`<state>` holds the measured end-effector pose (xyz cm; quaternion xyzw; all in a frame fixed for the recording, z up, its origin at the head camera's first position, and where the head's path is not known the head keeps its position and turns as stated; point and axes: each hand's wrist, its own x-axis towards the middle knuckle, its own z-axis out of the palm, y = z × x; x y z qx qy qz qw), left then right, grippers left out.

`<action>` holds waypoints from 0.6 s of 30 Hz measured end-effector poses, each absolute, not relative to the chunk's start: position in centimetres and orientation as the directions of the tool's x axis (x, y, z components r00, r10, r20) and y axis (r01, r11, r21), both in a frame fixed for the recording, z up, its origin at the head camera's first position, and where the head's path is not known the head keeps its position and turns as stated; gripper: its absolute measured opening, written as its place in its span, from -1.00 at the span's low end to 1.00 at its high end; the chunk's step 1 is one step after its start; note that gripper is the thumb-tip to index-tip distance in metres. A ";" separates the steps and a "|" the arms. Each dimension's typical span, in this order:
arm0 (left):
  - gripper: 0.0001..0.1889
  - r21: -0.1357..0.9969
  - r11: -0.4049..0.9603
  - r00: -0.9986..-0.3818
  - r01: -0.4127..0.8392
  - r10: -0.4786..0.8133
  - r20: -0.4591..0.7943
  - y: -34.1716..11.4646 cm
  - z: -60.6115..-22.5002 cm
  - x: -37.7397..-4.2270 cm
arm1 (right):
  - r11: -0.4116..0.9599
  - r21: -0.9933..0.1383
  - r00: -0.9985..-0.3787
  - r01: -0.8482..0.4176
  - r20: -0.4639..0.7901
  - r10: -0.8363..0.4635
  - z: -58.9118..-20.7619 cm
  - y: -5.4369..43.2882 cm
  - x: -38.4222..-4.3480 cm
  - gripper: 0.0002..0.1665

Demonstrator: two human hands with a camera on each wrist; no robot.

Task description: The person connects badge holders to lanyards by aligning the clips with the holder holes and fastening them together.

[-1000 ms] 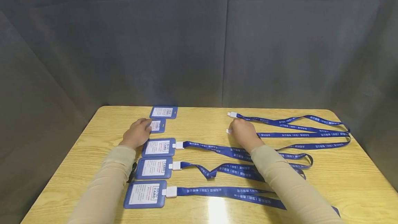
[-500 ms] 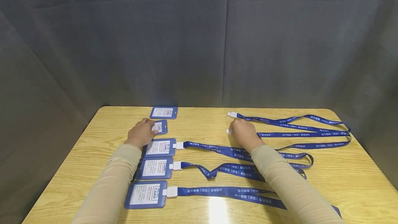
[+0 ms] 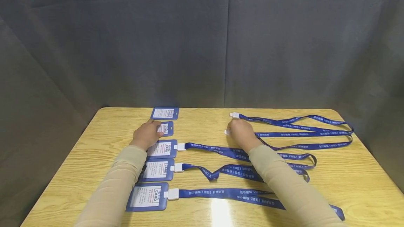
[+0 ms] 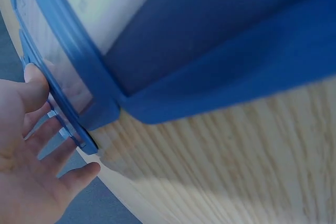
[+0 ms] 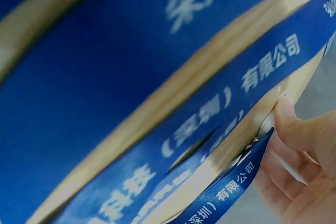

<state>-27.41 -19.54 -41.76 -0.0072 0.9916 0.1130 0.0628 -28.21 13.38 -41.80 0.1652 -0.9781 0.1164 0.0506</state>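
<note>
My left hand (image 3: 146,135) grips the left end of a blue badge holder (image 3: 166,129), second from the back. In the left wrist view the thumb (image 4: 37,88) lies on that holder's edge, with fingers on the far side. On the right, my right hand (image 3: 242,132) pinches the white clip (image 3: 227,132) of a blue lanyard (image 3: 284,134). Most of the clip is hidden by the fingers in the head view. In the right wrist view, the lanyard strap (image 5: 231,190) runs away from the pinching thumb and fingers. A gap of bare table lies between holder and clip.
A loose badge holder (image 3: 165,113) and a lanyard with a white clip (image 3: 234,115) lie at the back. Nearer me, three holders, such as the front one (image 3: 148,196), are joined to lanyards (image 3: 221,193). A grey curtain (image 3: 202,45) hangs behind the wooden table (image 3: 79,171).
My left hand has slid to the right with the badge holder. My right hand has moved slightly left with the lanyard clip, drawing its strap along.
</note>
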 end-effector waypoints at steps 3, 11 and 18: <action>-0.43 0.212 0.977 -0.993 -0.030 -0.004 -0.120 -19.4 -41.8 -27.4 | 0.918 -0.195 -0.937 -0.344 0.142 -0.321 -41.7 12.7 -28.3 -0.89; -0.42 0.210 0.977 -0.993 -0.042 -0.019 -0.114 -19.3 -42.1 -27.5 | 0.919 -0.159 -0.929 -0.362 0.141 -0.341 -41.6 10.9 -28.6 -0.90; -0.43 0.240 0.969 -0.993 -0.055 -0.028 -0.115 -19.3 -42.3 -27.6 | 0.925 -0.146 -0.934 -0.352 0.114 -0.338 -41.7 8.8 -28.6 -0.91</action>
